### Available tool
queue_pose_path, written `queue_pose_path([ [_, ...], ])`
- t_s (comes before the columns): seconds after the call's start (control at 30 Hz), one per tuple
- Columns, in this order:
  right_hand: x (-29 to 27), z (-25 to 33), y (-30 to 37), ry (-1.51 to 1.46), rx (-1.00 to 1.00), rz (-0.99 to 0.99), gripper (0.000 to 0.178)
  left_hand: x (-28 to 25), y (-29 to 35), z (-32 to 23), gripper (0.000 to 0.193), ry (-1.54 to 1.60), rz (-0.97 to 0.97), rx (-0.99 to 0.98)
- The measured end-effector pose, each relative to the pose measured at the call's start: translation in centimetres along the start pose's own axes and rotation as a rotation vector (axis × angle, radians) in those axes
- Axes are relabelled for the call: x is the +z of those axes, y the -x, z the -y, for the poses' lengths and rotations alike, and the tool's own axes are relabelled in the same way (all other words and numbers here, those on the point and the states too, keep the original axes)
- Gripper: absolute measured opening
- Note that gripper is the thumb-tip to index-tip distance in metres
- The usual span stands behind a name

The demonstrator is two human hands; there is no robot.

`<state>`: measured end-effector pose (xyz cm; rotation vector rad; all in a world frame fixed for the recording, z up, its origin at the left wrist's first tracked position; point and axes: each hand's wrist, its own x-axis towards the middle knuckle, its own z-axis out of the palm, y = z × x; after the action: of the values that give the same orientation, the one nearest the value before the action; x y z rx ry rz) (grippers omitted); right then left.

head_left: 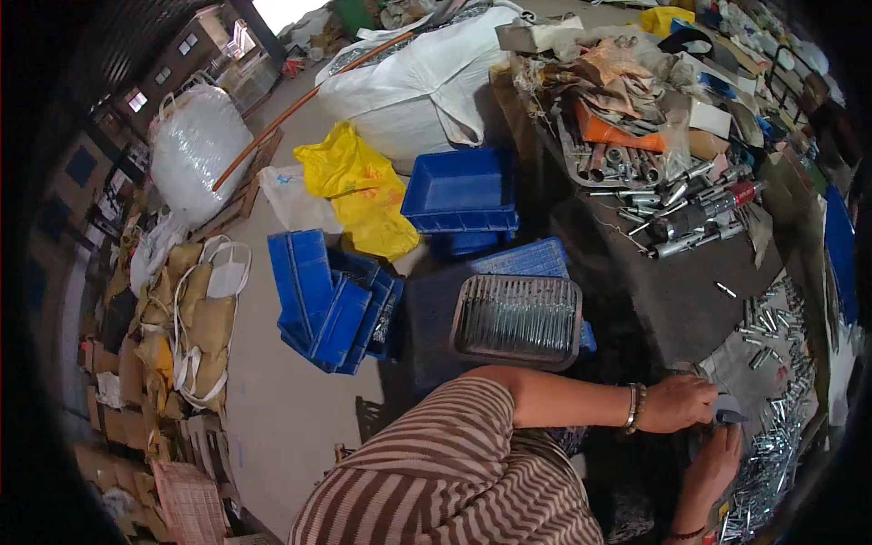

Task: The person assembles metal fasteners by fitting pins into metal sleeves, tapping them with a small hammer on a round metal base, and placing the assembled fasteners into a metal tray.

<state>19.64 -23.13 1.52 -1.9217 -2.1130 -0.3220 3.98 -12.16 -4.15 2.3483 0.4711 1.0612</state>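
Observation:
My left hand (679,402), with a beaded bracelet at its wrist, reaches across to the right, its fingers closed. Just below it my right hand (713,468) has come up from the lower edge, fingers pressed together. A small grey-blue piece (729,410) shows at the fingertips of both hands; its kind is unclear, and the fingers hide what else they may hold. Beside my hands, many loose shiny metal bolts or sleeves (770,454) lie heaped on the workbench (668,300). A metal tray (460,350) packed with rows of long metal rods stands left of my hands.
Blue plastic bins (300,282) lie stacked on the floor, with another blue bin (459,186) beyond. A red-and-black power tool (718,204) and metal sockets (622,163) clutter the bench's far end. Behind are a yellow bag (359,186) and large white sacks (413,91).

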Motion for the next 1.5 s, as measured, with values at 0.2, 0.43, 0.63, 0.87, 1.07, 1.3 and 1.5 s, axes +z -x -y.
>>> queue_pose_path([
  [0.2, 0.3, -1.5, 2.9, 0.039, 0.134, 0.144, 0.021, 0.1, -0.1, -0.6, 0.011, 0.036, -0.037, 0.035],
  [0.43, -2.9, -2.4, 3.0, -0.150, 0.472, 0.127, 0.033, -0.1, -0.4, -0.2, 0.009, -0.109, -0.040, 0.133],
  [0.63, -2.1, -2.0, 2.3, -0.208, 0.448, -0.149, 0.028, -3.2, -0.9, -0.3, 0.014, -0.097, 0.063, 0.095],
  [0.87, -4.8, 0.1, 4.4, -0.355, 0.458, -0.229, 0.027, -2.6, -1.5, -0.7, 0.012, 0.026, 0.086, 0.019],
  [1.07, -4.2, 1.0, 5.7, -0.281, 0.326, -0.185, 0.023, -2.8, -1.5, -1.3, 0.015, 0.008, 0.114, 0.017],
  [1.3, -6.2, 1.7, 4.4, -0.370, 0.427, -0.158, 0.022, -3.0, -1.2, -0.7, 0.020, 0.001, 0.125, 0.013],
  [1.5, -4.4, 2.2, 5.3, -0.274, 0.347, -0.064, 0.012, -3.0, -1.3, -0.9, 0.020, 0.003, 0.141, 0.000],
])
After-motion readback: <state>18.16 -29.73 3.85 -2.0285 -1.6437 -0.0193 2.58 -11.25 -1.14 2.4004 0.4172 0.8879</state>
